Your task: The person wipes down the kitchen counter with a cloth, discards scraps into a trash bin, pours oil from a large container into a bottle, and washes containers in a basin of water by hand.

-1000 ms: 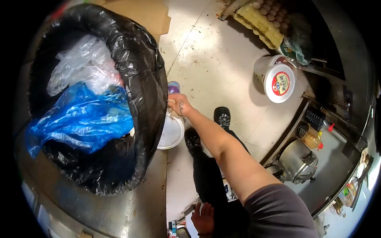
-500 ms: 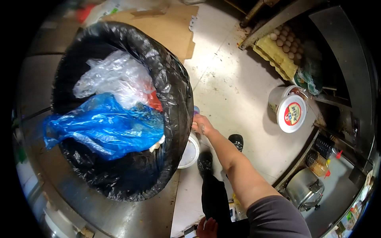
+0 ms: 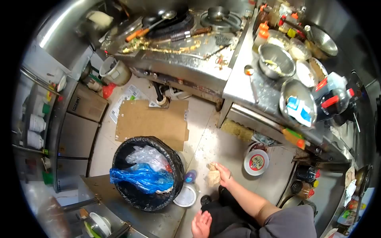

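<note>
My right hand (image 3: 223, 175) is closed on a crumpled tan cloth or paper (image 3: 213, 175), held above the tiled floor to the right of the bin. My left hand (image 3: 202, 224) is low in the view, palm up with its fingers apart, and holds nothing. The bin (image 3: 178, 166), lined with a black bag, holds a blue plastic bag (image 3: 143, 177) and a clear bag (image 3: 147, 157). Beside the bin are a white round lid or tub (image 3: 185, 196) and a purple-topped container (image 3: 191, 176).
Flattened cardboard (image 3: 152, 121) lies on the floor. A white tub with a red label (image 3: 256, 162) stands at the right. Beyond are a greasy stove (image 3: 186, 59) and a steel counter (image 3: 242, 85) with bowls and bottles. Shelves line the left side.
The view has lifted to take in the stove and counter. My right hand has moved away from beside the bin and now shows the tan item in it. More of my left hand shows.
</note>
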The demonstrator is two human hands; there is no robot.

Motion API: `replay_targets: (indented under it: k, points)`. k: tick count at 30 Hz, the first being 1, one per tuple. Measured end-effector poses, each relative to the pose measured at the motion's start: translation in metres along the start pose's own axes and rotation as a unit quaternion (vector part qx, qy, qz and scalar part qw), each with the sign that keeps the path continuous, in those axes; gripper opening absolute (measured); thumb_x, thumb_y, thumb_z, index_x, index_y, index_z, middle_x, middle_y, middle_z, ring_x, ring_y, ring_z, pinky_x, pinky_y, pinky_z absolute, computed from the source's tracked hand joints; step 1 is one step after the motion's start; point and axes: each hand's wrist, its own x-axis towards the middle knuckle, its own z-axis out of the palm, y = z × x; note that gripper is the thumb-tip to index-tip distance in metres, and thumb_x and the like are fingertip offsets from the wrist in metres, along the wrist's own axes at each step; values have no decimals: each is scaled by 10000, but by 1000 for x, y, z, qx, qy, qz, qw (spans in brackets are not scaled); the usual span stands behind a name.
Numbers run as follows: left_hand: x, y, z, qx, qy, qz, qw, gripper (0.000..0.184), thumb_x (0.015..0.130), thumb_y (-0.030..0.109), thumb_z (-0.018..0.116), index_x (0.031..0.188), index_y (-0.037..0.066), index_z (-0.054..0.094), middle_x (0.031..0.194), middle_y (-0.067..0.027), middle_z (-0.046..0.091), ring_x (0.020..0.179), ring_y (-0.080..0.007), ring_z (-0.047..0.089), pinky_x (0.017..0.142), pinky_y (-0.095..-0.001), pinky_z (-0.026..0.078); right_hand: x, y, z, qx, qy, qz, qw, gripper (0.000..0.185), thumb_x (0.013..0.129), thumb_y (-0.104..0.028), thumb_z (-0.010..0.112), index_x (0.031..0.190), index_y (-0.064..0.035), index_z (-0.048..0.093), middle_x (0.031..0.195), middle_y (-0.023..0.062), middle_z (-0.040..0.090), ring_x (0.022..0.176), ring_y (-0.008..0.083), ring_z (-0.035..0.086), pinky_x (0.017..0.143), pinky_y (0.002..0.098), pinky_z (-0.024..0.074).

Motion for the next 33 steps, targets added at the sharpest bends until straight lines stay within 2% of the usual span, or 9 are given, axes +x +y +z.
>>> replay_targets:
  k: [5,13,19,22,26,28,29,31,33]
  points:
    - [28,68,122,45,-96,87,990,371,899,282,522,1192,56,498,1148,-186,555,1054,-309,552,945,-433,452,-41,-128,120,103,-156,-54,981,303,932,-248,497,1175,-72,533,1120,81,590,1012,209,577,878,378,481]
    - [121,203,373,216,-334,246,884,180,939,160,482,830,25,528,1041,-154,566,935,-230,566,856,-348,486,29,-301,264,82,-208,-190,956,413,841,8,483,1254,-5,460,1159,138,575,1012,239,585,892,360,471]
    - [242,258,653,296,-521,128,790,319,980,173,337,1104,-77,492,1159,-207,536,1096,-308,526,985,-399,401,227,-401,357,94,-54,-263,959,317,870,-22,485,1187,-29,507,1106,103,563,1010,200,550,909,311,444]
    - [289,233,761,324,-511,31,796,322,959,124,413,1205,-78,459,1209,-172,517,1155,-251,504,995,-361,395,344,-425,330,83,-104,-254,958,360,968,-305,331,1219,-87,470,1102,87,561,1020,229,540,934,344,429]
    - [424,125,817,332,-311,-198,868,512,853,205,621,1211,-97,413,1194,-226,482,1152,-297,467,986,-396,387,326,-448,276,-119,32,-398,909,384,970,-341,331,1246,-97,439,1098,87,561,1027,237,535,944,355,425]
    - [466,72,845,301,-227,-243,894,750,794,250,678,1324,-34,229,1429,-249,189,1342,-307,196,1088,-437,189,372,-442,240,399,-145,-262,867,419,972,-382,324,1253,-87,423,1117,88,558,1008,231,546,934,378,437]
    - [481,51,857,280,-188,-220,916,718,781,324,671,1318,25,300,1452,-232,180,1367,-309,139,1094,-464,129,394,-432,220,394,-143,-264,868,419,972,-382,324,1253,-87,423,1117,88,558,1008,231,546,934,378,437]
    - [509,31,871,258,-261,-237,900,635,788,407,631,1258,63,378,1362,-204,366,1297,-327,290,1077,-491,139,389,-427,209,184,-50,-353,916,395,958,-404,356,1166,-94,485,1041,75,583,907,208,574,849,366,477]
    - [520,40,883,170,-276,-310,894,430,811,449,576,950,49,501,889,-136,590,896,-306,533,947,-542,324,340,-448,238,-148,194,-373,895,369,943,-416,390,1067,-105,545,949,60,606,795,183,595,757,341,511]
